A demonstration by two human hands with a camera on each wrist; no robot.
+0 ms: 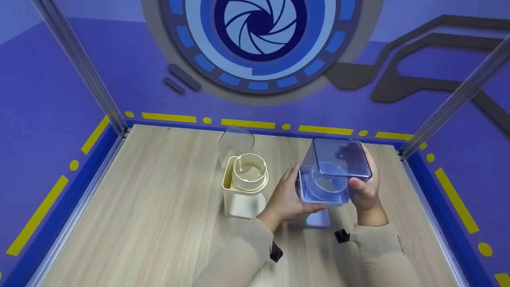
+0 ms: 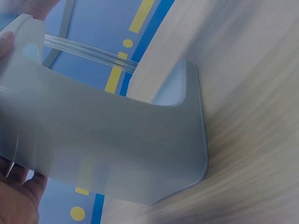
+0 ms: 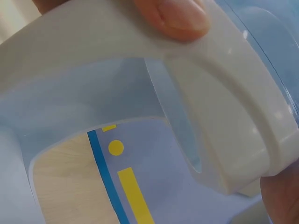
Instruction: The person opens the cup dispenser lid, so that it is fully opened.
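Both hands hold a blue see-through box-shaped container [image 1: 306, 187] with a round collar inside and a clear lid over it. My left hand [image 1: 282, 199] grips its left side, thumb along the lower front edge. On the other side, my right hand [image 1: 368, 195] grips the right wall, its thumb near the front corner. A pale curved stand [image 2: 117, 135] runs from the container down to a flat foot [image 1: 318, 219]. Close up in the right wrist view, a thumb [image 3: 184, 18] lies on the pale stand [image 3: 224, 121].
Left of the hands stands a similar cream container [image 1: 228, 185] with a round collar [image 1: 250, 183] and a pale foot [image 1: 249, 205]. Its clear lid [image 1: 237, 139] is raised at the back. Blue panels and metal posts [image 1: 450, 99] border the wooden tabletop [image 1: 159, 191].
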